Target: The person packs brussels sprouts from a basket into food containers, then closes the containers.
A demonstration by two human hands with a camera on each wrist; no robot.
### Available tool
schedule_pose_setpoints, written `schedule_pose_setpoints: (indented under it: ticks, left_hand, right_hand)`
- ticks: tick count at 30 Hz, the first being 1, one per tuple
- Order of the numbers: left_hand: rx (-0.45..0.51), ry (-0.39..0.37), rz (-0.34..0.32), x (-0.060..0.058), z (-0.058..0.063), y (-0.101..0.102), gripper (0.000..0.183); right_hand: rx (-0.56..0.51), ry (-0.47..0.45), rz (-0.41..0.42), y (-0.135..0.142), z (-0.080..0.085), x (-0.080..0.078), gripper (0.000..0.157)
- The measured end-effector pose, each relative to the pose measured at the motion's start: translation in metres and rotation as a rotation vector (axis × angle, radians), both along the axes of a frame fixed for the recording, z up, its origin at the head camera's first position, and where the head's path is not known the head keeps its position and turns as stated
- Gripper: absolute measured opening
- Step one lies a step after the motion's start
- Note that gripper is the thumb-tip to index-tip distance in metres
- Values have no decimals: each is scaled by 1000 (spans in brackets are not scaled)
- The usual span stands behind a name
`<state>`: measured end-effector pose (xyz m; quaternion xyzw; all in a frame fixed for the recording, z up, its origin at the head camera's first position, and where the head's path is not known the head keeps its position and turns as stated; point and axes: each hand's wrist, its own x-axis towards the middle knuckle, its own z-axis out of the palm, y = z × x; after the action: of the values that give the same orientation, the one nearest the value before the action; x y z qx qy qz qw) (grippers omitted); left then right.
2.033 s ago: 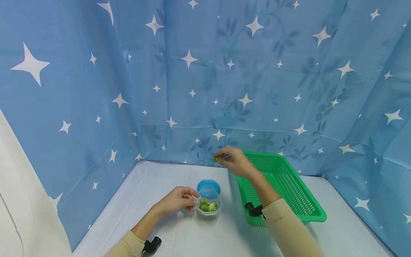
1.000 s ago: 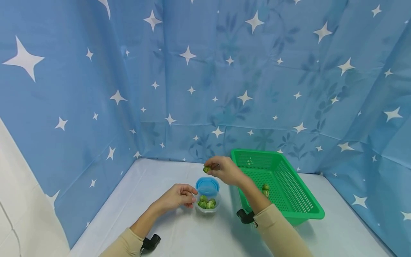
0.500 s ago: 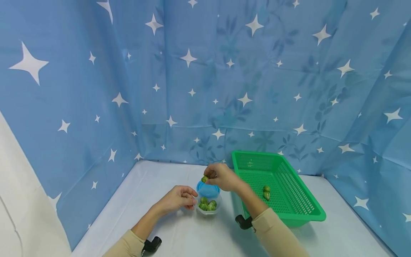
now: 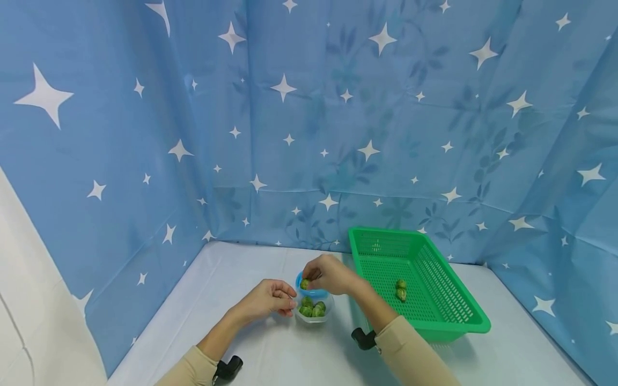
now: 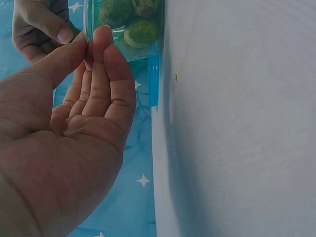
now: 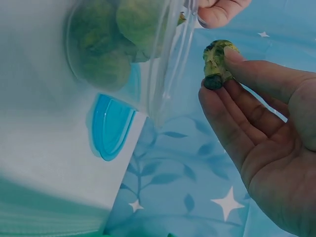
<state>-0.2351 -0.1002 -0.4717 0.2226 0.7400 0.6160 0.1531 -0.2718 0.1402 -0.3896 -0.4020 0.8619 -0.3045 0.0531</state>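
Note:
My right hand (image 4: 333, 274) pinches a Brussels sprout (image 6: 215, 61) between thumb and fingertips, over the blue lid and just behind the container's opening in the head view. A small clear plastic container (image 4: 313, 320) stands on the table with several Brussels sprouts (image 5: 140, 33) in it. At its left side, the thumb and fingertips of my left hand (image 4: 265, 299) pinch the rim. The blue lid (image 6: 112, 128) lies on the table behind the container, partly hidden by my right hand in the head view.
To the right stands a green slotted basket (image 4: 465, 327), with two Brussels sprouts (image 4: 401, 289) on its floor. The table has a white cover (image 4: 270, 354). A blue star-patterned curtain (image 4: 309, 134) hangs behind and along the sides.
My right hand has moved from beside the basket, left and down toward the container, carrying the Brussels sprout. The basket's sprouts have come into sight. My left hand has stayed at the container.

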Motion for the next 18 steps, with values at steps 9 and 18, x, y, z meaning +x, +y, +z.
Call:
schedule_pose_setpoints:
  ticks: [9,18]
  left_hand:
    - [-4,-5,3,-1,0,0,36]
    - [-7,2,5,-1,-1,0,32]
  right_hand:
    - [64,17,8,-4,-4,1,12]
    - [85,-52,18,-8,-8,2,10]
